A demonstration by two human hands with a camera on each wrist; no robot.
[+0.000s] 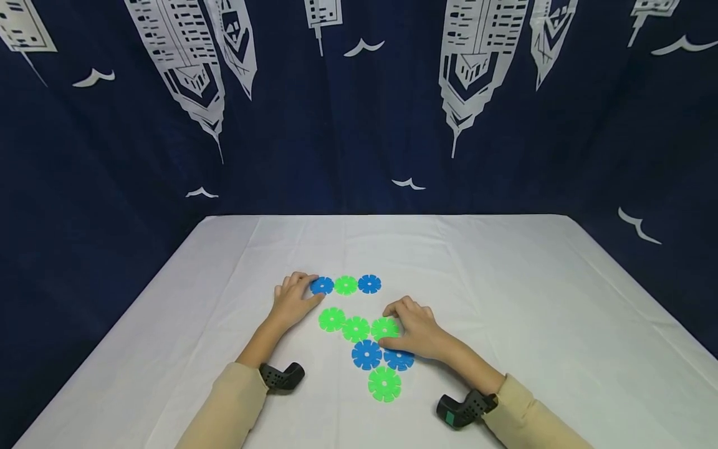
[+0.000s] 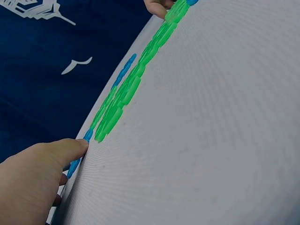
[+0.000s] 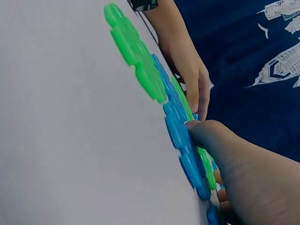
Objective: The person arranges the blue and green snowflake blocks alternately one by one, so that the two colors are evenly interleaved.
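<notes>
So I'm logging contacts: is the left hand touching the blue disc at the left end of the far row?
Touching. In the left wrist view, a fingertip of the left hand rests against the edge of the blue disc; the head view agrees.

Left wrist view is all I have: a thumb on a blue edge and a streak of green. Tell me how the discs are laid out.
Observer: Top row of three: blue disc, green disc, second blue disc.
Operator: Give me the right hand.
Observer: The right hand rests on the lower cluster, fingers over the rightmost green disc.
Operator: Report what lies below that.
Observer: Two blue discs side by side, then a lone green disc nearest the person.
Operator: Confirm the left hand.
Observer: The left hand touches only the top row's left blue disc.
</notes>
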